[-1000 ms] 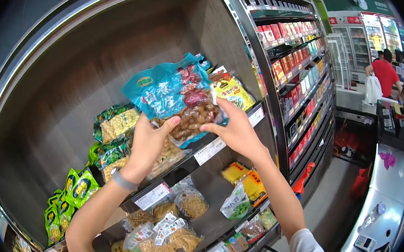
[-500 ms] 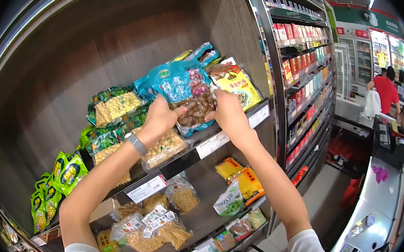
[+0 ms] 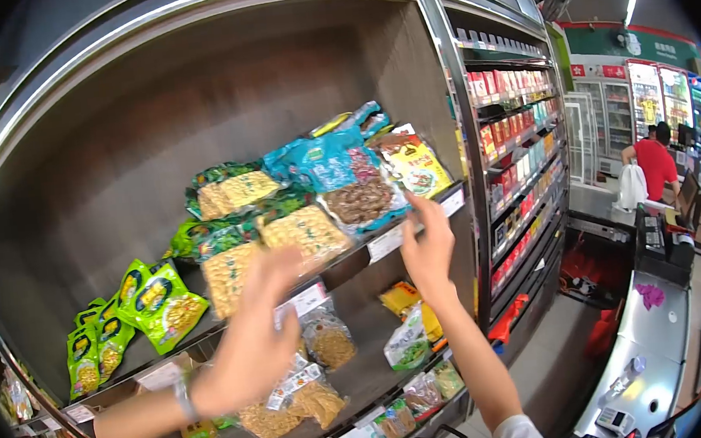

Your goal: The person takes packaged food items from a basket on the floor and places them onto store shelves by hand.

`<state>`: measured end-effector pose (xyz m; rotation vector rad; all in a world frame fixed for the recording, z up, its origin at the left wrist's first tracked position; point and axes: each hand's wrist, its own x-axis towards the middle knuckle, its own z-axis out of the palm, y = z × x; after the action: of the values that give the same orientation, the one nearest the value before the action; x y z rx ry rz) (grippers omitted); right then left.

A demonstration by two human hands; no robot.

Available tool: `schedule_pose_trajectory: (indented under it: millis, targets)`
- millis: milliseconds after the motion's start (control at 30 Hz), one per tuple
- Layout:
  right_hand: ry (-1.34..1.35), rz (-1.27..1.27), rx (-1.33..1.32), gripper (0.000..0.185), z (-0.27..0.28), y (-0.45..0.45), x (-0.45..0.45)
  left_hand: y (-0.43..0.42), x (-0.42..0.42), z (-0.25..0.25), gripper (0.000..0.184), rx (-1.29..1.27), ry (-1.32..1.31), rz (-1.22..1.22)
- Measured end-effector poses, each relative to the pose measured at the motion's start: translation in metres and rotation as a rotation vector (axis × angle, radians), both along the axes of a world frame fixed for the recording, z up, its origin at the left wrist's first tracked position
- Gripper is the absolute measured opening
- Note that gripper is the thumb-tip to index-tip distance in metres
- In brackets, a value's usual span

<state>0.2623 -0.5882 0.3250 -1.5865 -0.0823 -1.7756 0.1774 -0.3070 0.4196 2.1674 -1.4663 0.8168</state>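
Observation:
The blue bag of brown dried food [image 3: 357,203] lies on the upper shelf, its printed top leaning back. My right hand [image 3: 430,249] is just below its lower right corner, by the shelf edge; the fingers are apart and hold nothing I can see. Lower down, in front of the shelf's price labels, my left hand [image 3: 252,336] is blurred, its thumb spread from the fingers and nothing in it. Clear bags of pale yellow pieces [image 3: 306,233] lie left of the blue bag. A yellow and red packet [image 3: 417,167] leans on its right.
Bright green snack packets [image 3: 167,310] stand at the upper shelf's left. Bags of tan dried food [image 3: 328,346] and yellow packets [image 3: 399,298] are on the shelf below. A rack of small boxes [image 3: 518,129] stands to the right, then a counter [image 3: 649,343]. A person in red [image 3: 654,163] is farther back.
Both hands have come off the blue bag. My left hand has moved down and left, my right hand slightly down. The bag stays on the shelf, and the view has shifted.

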Motion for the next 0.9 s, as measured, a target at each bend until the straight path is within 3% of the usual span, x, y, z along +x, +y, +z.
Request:
schedule_pose_trajectory:
  millis: [33, 67, 100, 133, 167, 200, 267, 333, 400, 467, 533, 567, 600, 633, 667, 733, 767, 800, 833, 900]
  targets:
    - [-0.138, -0.079, -0.008, 0.034, -0.017, 0.016, -0.007, 0.02, -0.029, -0.016, 0.054, 0.024, 0.068, -0.089]
    - [-0.144, -0.029, 0.04, 0.031, -0.036, 0.039, -0.027, 0.04, -0.06, -0.029, 0.041, 0.094, 0.289, -0.213]
    - [-0.115, 0.066, 0.089, 0.027, -0.055, 0.069, -0.056, 0.077, -0.059, -0.063, 0.034, 0.563, 0.4, -0.204]
    - [-0.102, 0.046, 0.068, 0.023, -0.097, 0.09, -0.063, 0.09, -0.102, -0.059, 0.031, 0.511, 1.176, -0.086]
    - [0.028, 0.067, 0.146, 0.009, -0.141, 0.12, -0.079, 0.128, -0.099, -0.105, 0.03, 0.426, 1.16, -0.489]
    - [0.083, 0.121, 0.158, 0.01, -0.178, 0.154, -0.098, 0.155, -0.085, -0.12, 0.03, 0.408, 1.171, -0.471]
    - [0.193, 0.365, 0.445, 0.007, -0.265, 0.231, -0.125, 0.228, -0.058, -0.171, 0.031, 0.442, 1.117, -0.278]
    - [0.322, 0.612, 0.609, 0.003, -0.312, 0.314, -0.164, 0.307, -0.025, -0.223, 0.031, 0.463, 1.064, -0.095]
    - [0.708, 0.899, 0.73, 0.031, -0.36, 0.382, -0.212, 0.393, -0.013, -0.291, 0.032, 0.447, 1.056, 0.09]
    - [1.015, 1.105, 0.545, 0.034, -0.371, 0.424, -0.256, 0.471, -0.035, -0.374, 0.033, 0.406, 1.102, 0.28]
    - [1.122, 1.014, 0.266, 0.029, -0.403, 0.464, -0.284, 0.526, -0.085, -0.473, 0.034, 0.351, 1.188, 0.457]
    - [1.108, 1.033, 0.203, 0.009, -0.412, 0.473, -0.296, 0.537, -0.122, -0.531, 0.035, 0.316, 1.253, 0.532]
    - [1.127, 1.036, 0.233, 0.006, -0.438, 0.485, -0.306, 0.529, -0.169, -0.588, 0.036, 0.278, 1.338, 0.593]
    - [1.177, 1.12, 0.29, 0.011, -0.45, 0.49, -0.319, 0.506, -0.232, -0.641, 0.036, 0.256, 1.45, 0.636]
    - [1.454, 1.049, 0.198, 0.011, -0.451, 0.49, -0.33, 0.472, -0.319, -0.685, 0.037, 0.272, 1.585, 0.65]
    - [1.525, 1.115, 0.135, 0.014, -0.47, 0.5, -0.34, 0.387, -0.471, -0.771, 0.038, 0.323, 1.796, 0.693]
    - [1.541, 1.112, 0.029, 0.015, -0.492, 0.504, -0.345, 0.387, -0.476, -0.769, 0.054, 0.219, 2.081, 0.74]
    - [1.548, 1.116, -0.077, 0.016, -0.518, 0.501, -0.35, 0.372, -0.503, -0.799, 0.058, 0.211, 2.016, 0.883]
    - [1.664, 1.133, -0.1, 0.017, -0.544, 0.494, -0.353, 0.368, -0.515, -0.793, 0.069, 0.173, 2.123, 0.974]
    - [1.914, 1.166, 0.022, 0.019, -0.591, 0.486, -0.356, 0.357, -0.524, -0.802, 0.11, 0.146, 2.38, 1.097]
